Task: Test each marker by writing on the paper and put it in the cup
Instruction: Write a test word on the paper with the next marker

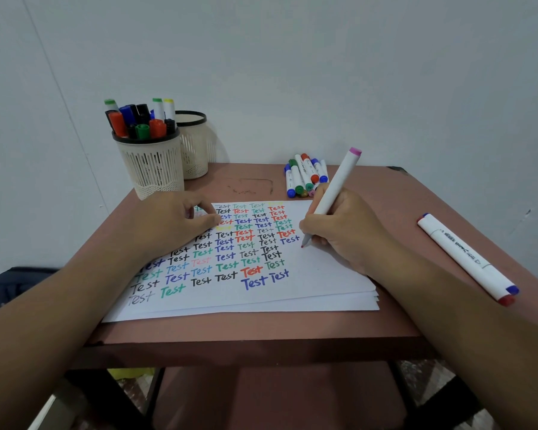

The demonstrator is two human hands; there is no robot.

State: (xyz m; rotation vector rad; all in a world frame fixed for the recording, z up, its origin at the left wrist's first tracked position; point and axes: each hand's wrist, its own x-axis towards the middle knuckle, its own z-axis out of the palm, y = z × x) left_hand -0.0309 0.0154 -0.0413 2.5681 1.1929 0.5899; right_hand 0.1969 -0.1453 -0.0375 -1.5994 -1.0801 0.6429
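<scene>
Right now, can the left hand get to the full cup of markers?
Probably yes. The left hand rests on the paper just in front of the cup, with only bare table between them.

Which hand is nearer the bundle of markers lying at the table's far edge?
Right. The right hand writes just in front of the bundle of markers; the left hand rests on the paper, farther left.

"Test" repeated (many colours) on the paper (323, 274)
</scene>
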